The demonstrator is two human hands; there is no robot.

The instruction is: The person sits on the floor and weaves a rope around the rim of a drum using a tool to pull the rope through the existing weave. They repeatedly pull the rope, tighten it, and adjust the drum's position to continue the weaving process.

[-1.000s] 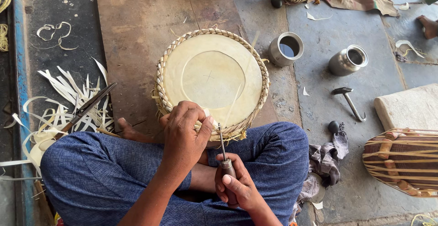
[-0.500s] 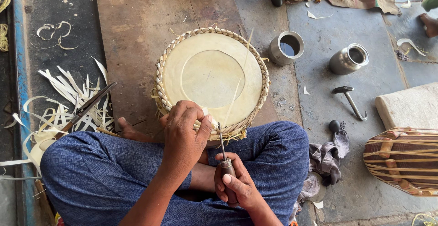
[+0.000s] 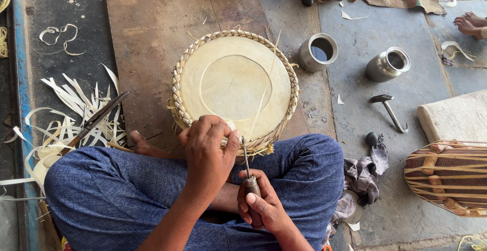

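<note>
While my left hand (image 3: 208, 152) pinches the drum's braided rim (image 3: 264, 142), my right hand (image 3: 264, 208) clenches the awl (image 3: 248, 172); a slip could pierce skin.

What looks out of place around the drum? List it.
Pale strip offcuts lie scattered on the floor left of the drum. One loose strip slants across its skin. A crumpled rag lies by the knee.
</note>
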